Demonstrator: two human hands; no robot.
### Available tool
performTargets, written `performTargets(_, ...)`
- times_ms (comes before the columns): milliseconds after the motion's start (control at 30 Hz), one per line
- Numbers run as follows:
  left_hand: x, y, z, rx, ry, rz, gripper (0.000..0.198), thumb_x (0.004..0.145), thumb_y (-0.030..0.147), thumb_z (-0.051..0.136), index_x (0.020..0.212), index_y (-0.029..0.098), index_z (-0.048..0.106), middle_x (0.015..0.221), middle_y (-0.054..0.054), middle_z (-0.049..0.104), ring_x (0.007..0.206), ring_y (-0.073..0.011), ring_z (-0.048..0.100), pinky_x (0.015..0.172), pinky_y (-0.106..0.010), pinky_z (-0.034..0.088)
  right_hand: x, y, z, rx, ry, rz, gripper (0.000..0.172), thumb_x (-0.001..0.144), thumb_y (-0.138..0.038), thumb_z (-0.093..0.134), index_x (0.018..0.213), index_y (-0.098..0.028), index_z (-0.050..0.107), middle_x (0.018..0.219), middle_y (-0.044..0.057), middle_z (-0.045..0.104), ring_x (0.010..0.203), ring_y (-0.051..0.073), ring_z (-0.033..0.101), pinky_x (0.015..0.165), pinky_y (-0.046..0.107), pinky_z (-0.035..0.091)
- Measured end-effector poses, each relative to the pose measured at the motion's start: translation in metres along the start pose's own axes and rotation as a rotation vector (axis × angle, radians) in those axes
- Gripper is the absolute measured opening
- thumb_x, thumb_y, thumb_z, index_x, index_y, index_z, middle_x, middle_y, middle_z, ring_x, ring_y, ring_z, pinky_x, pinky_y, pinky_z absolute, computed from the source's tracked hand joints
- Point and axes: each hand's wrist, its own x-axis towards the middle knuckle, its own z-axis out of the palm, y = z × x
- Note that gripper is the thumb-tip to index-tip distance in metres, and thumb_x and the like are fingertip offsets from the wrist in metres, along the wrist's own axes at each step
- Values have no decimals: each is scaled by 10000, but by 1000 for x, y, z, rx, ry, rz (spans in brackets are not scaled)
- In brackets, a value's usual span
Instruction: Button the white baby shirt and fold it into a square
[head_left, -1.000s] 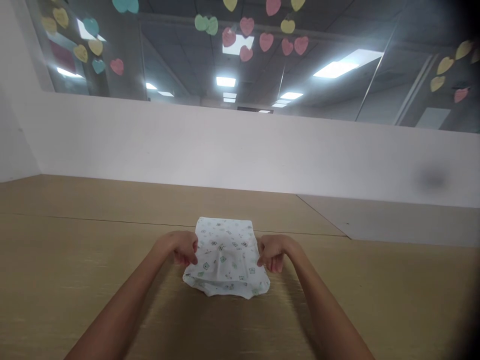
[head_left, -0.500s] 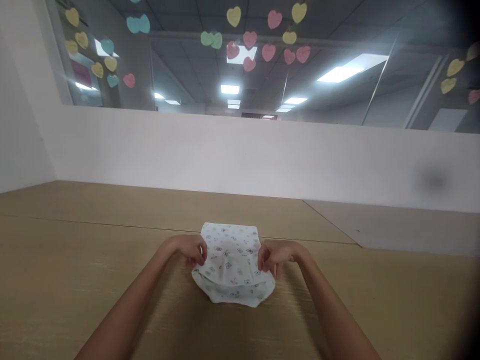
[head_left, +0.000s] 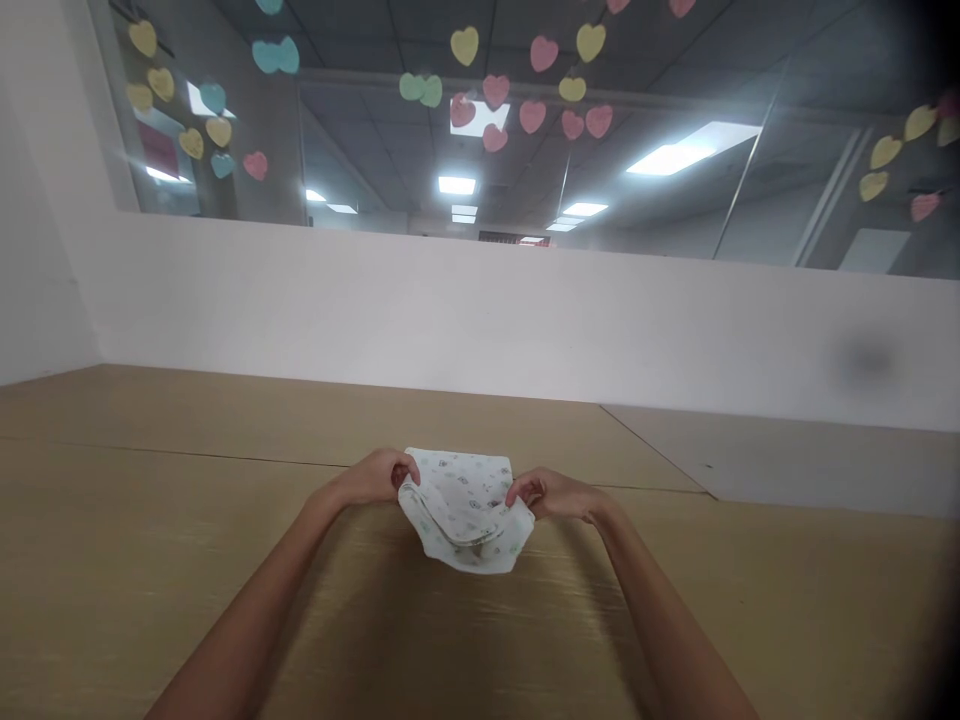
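A white printed cloth (head_left: 463,505) hangs between the person's two hands, near the middle of a light wood-grain table (head_left: 127,520). It is folded over on itself, with a loose flap and a curved fold facing the person, and it bows into a shallow trough. Its print is a scatter of small green and grey motifs, too small to make out.

The left hand (head_left: 371,478) grips the cloth's left edge, its fingers (head_left: 405,468) curled closed over the fabric. The right hand (head_left: 553,494) holds the opposite edge, its fingers (head_left: 520,490) pinched closed on the cloth. Those fingers hide the gripped edges, and the inner layers of the fold cannot be seen. Whether the lowest part of the cloth touches the table is hard to tell.

Beyond the cloth stand a white wall (head_left: 450,320) and, above it, a glass pane (head_left: 675,220) with paper hearts (head_left: 495,90) stuck on.
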Motion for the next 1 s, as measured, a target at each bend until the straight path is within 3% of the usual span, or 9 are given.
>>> performTargets(100, 1, 0, 4, 6, -21, 17, 232, 559, 261, 647, 755, 138, 660, 641, 16, 522, 607, -111, 448, 544, -199, 338, 2, 2, 2, -5, -17, 17, 300, 505, -101, 602, 789, -127, 697, 679, 10, 629, 641, 122, 543, 581, 198, 432)
performTargets(200, -7, 6, -1, 28, -121, 9, 210, 548, 328, 700, 640, 144, 659, 732, -2, 558, 667, -125, 464, 563, -201, 336, -6, -1, 1, -42, -140, 104, 234, 519, -178, 663, 742, -124, 705, 638, 4, 609, 577, 101, 506, 513, 182, 411)
performTargets(333, -19, 19, -13, 1, -351, -40, 263, 568, 408, 707, 643, 159, 664, 642, 21, 535, 612, -118, 440, 538, -213, 296, -17, -4, -5, -114, -234, 118, 288, 533, -311, 732, 732, -104, 705, 533, -24, 526, 437, 45, 346, 362, 165, 233)
performTargets(400, -21, 20, -17, -43, -367, -48, 285, 599, 438, 684, 652, 160, 650, 575, 35, 486, 569, -107, 409, 523, -218, 271, -17, -3, -7, -57, -220, 49, 302, 559, -342, 731, 723, -93, 687, 502, -37, 472, 416, 30, 277, 360, 177, 152)
performTargets(500, -17, 10, -20, -84, -228, -68, 344, 637, 481, 647, 581, 151, 567, 511, 51, 363, 511, -84, 321, 490, -222, 209, -10, 1, -6, 86, -75, -6, 300, 604, -383, 704, 641, -102, 607, 475, -60, 370, 419, 27, 210, 384, 192, 105)
performTargets(600, -6, -12, -13, -73, 47, -124, 358, 660, 476, 617, 559, 149, 511, 507, 59, 317, 490, -76, 285, 473, -222, 176, 7, 9, 3, 185, 207, 62, 324, 636, -389, 663, 556, -138, 474, 464, -74, 278, 432, 38, 183, 403, 201, 107)
performTargets(767, 15, -48, 21, 52, 459, -256, 192, 706, 305, 560, 788, 143, 623, 585, 30, 509, 553, -111, 445, 524, -214, 292, 41, 35, 29, -4, 688, 261, 229, 687, -277, 561, 532, -143, 458, 482, -26, 396, 459, 77, 355, 448, 209, 197)
performTargets(867, 20, -59, 41, 96, 527, -270, 221, 739, 212, 504, 906, 153, 637, 778, -27, 650, 710, -146, 555, 641, -225, 376, 54, 47, 37, -155, 767, 305, 247, 693, -308, 566, 528, -135, 503, 536, 12, 486, 526, 111, 450, 481, 217, 233)
performTargets(1000, 21, -70, 54, 85, 583, -308, 238, 765, 255, 495, 937, 164, 632, 903, -52, 675, 814, -167, 594, 715, -241, 414, 58, 51, 38, -224, 754, 335, 295, 684, -365, 596, 515, -139, 510, 544, 17, 501, 535, 117, 462, 479, 223, 236)
